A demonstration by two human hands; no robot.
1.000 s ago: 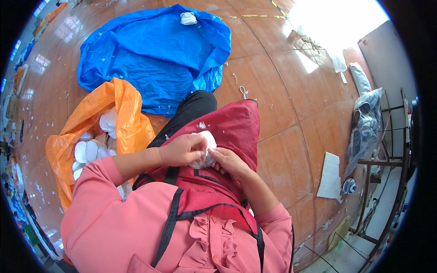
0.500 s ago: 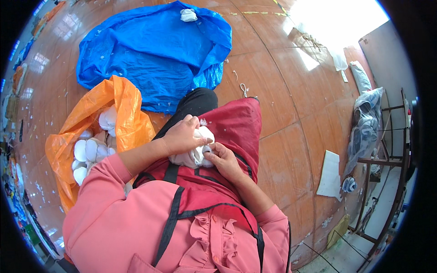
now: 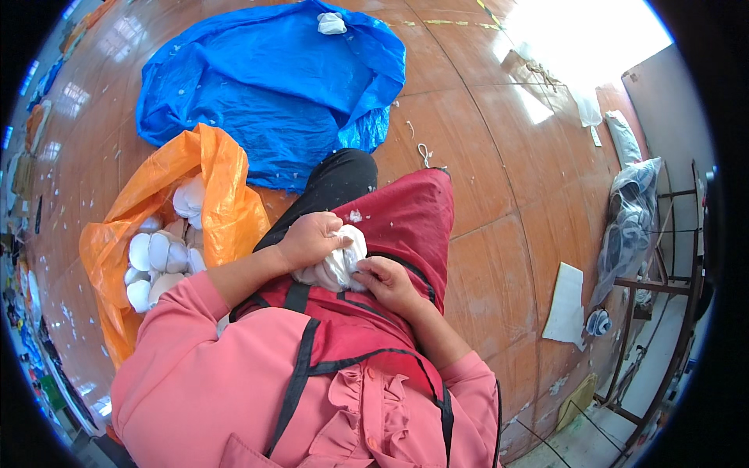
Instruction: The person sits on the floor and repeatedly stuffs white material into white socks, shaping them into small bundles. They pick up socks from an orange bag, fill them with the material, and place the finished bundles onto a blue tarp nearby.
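A white bundle of soft, rounded, cup-shaped pads (image 3: pixel 353 243) rests on the red apron (image 3: pixel 413 210) over my lap. From its upper left, my left hand (image 3: pixel 310 239) grips it with curled fingers and the thumb across the white material. My right hand (image 3: pixel 388 284) pinches the bundle's lower right edge between thumb and fingers. To the left, an orange plastic bag (image 3: pixel 226 179) stands open, and several loose white and beige cup-shaped pads (image 3: pixel 160 253) lie inside it. The lower part of the bundle is partly hidden by my left hand.
A blue plastic sheet or sack (image 3: pixel 257 86) spreads on the tiled floor ahead, with a small white bundle (image 3: pixel 331 23) on its far edge. At right are a metal rack (image 3: pixel 655 285), a clear bag of dark items (image 3: pixel 628 210) and a white board piece (image 3: pixel 563 304).
My left fingers have curled down tighter on the bundle, and my right hand has shifted slightly down and right along its edge. The whole view has shifted slightly.
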